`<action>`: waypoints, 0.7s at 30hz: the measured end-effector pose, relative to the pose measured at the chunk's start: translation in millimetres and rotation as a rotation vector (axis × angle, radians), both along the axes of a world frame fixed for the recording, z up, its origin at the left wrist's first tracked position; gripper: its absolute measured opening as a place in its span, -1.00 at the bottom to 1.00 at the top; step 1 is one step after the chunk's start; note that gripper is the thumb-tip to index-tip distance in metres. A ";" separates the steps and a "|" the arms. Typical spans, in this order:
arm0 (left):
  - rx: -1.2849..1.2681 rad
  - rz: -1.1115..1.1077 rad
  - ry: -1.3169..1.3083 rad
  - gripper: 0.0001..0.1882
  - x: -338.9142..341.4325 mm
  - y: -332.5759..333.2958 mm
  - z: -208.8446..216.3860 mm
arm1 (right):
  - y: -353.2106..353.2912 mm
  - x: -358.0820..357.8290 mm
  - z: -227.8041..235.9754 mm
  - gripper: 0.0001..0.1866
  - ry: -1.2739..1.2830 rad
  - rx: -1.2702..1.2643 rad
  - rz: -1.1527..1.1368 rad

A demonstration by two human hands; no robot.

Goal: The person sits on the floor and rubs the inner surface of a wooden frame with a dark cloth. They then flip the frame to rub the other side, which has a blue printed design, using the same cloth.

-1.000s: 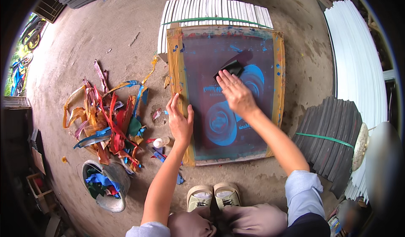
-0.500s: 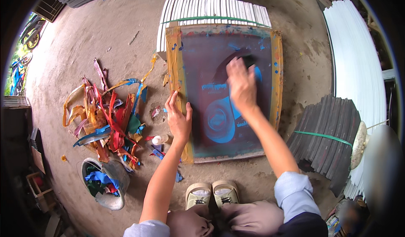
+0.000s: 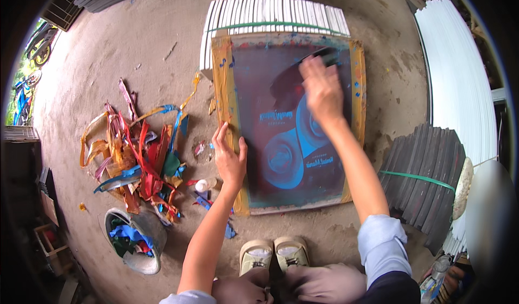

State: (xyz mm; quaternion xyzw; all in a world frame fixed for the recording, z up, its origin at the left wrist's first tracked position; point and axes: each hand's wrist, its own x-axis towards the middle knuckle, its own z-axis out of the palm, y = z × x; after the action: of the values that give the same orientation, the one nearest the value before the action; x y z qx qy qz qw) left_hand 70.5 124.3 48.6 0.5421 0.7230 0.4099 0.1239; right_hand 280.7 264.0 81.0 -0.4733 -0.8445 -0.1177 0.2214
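A screen-printing frame (image 3: 270,196) lies flat in front of me, its borders covered with tan tape. Its dark mesh bears a blue design of rounded shapes. Along the left border, my left hand (image 3: 231,166) holds the edge, thumb on the upper face and fingers stretched along the side. My right hand (image 3: 324,90) is on the upper right part of the mesh, fingers forward and blurred by motion. Around its fingertips spreads a dark, shiny patch (image 3: 286,82). Whether anything is under that palm is hidden.
Beyond the frame stands a green-strapped stack of white strips (image 3: 270,12). Tangled tape scraps (image 3: 146,158), a small white-capped bottle (image 3: 203,185) and a tipped bucket of rags (image 3: 154,250) lie left. Dark strapped strips (image 3: 421,163) and long white sheets (image 3: 459,87) lie right.
My right hand has moved up and to the right over the mesh, uncovering more of the blue design. My left hand stays on the left border.
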 end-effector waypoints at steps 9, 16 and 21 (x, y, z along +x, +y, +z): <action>-0.015 -0.008 -0.031 -0.41 2.9 0.1 1.0 | -8.8 21.5 7.6 -0.50 -0.107 0.015 -0.074; -0.032 -0.007 -0.051 -0.42 -0.1 -1.7 -0.1 | -78.3 -10.6 -23.7 -0.49 0.047 -0.196 0.160; -0.051 -0.038 -0.102 -0.41 6.7 -2.1 0.2 | -10.5 3.6 6.3 -0.44 0.060 -0.049 -0.271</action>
State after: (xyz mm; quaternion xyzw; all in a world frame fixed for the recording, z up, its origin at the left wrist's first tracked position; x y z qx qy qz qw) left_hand 77.2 122.2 48.8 0.5305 0.7156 0.4162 0.1821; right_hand 284.3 253.4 87.4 -0.5917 -0.7684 -0.1114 0.2170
